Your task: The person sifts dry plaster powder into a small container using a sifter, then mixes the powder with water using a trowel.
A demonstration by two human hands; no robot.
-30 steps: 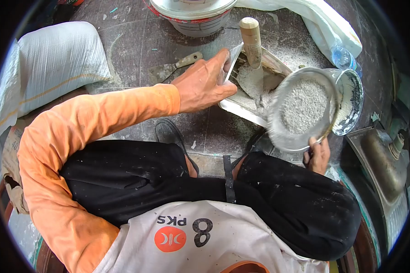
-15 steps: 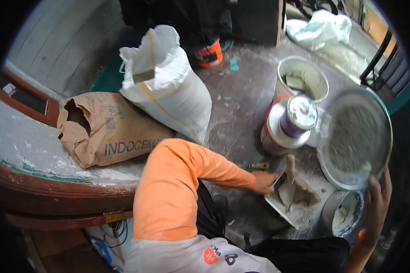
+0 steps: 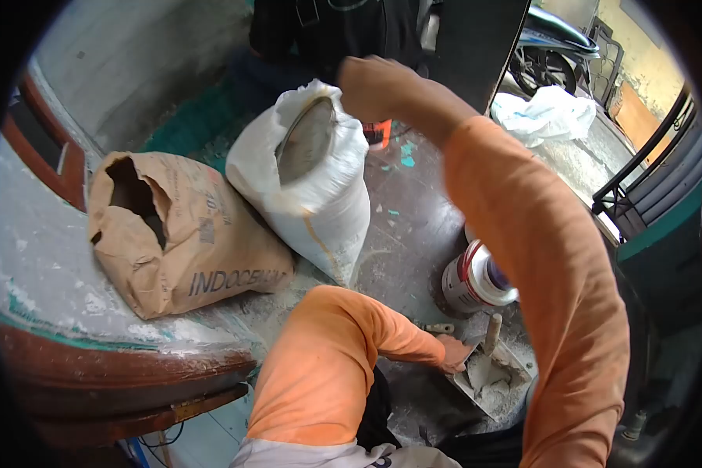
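Your left hand: closed on the tray; hold it steady. Your right hand: curled above the white sack, grip hidden, cannot tell. Sieve: tilted in the sack's mouth; best kept inside, limiting spills.

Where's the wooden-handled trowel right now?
In the head view, low and right of centre, the trowel sits in the tray, just right of the left hand and below the white bucket in the picture.
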